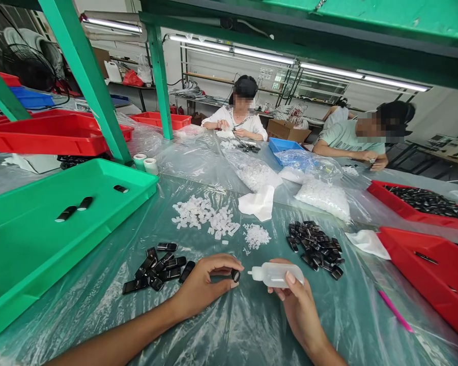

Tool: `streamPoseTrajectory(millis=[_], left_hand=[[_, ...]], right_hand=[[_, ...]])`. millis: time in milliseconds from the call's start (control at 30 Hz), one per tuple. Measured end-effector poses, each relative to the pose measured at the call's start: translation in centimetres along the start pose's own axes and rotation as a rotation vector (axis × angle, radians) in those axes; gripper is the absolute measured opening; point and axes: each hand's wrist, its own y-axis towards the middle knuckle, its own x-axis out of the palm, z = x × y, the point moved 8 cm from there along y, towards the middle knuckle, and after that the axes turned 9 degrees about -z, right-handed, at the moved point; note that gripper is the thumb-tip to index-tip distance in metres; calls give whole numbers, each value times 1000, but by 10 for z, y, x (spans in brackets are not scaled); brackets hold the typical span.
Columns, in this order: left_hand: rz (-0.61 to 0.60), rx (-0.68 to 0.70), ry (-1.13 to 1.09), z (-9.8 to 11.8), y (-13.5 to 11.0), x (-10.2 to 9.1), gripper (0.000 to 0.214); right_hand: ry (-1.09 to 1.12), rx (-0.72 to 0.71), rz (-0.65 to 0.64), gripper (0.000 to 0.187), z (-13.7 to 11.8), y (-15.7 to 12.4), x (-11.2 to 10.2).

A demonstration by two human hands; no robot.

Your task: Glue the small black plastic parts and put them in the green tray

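Between the thumb and fingers of my left hand (204,282) is a small black plastic piece (235,275), its end turned toward the right. My right hand (299,305) is closed around a translucent squeeze bottle (280,274), which lies sideways with its narrow nozzle pointing left at the piece. A short gap separates nozzle and piece. Left of my left hand is a loose heap of black pieces (160,267). Another black heap (315,246) lies beyond my right hand. White small parts (204,216) and a pile of tinier white bits (255,236) are spread ahead of both hands.
A green tray (99,231) with a few black pieces stands left. Red trays (408,244) are at the right. A white cloth (257,202) and bags of white parts (322,198) lie farther back. Green posts (162,86) rise from the table. Two co-workers sit opposite.
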Motion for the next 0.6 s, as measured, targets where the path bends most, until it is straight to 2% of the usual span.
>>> streamPoseTrajectory(millis=[200, 300, 433, 600], left_hand=[[-3, -2, -20, 0, -1, 0, 20], [25, -32, 49, 0, -1, -1, 19], [28, -101, 172, -4, 0, 0, 14], [1, -174, 179, -8, 0, 0, 14]], right_hand=[[38, 11, -14, 30, 2, 0, 2], [74, 26, -22, 29, 5, -1, 3], [192, 36, -50, 29, 7, 1, 7], [401, 11, -66, 28, 6, 8, 13]])
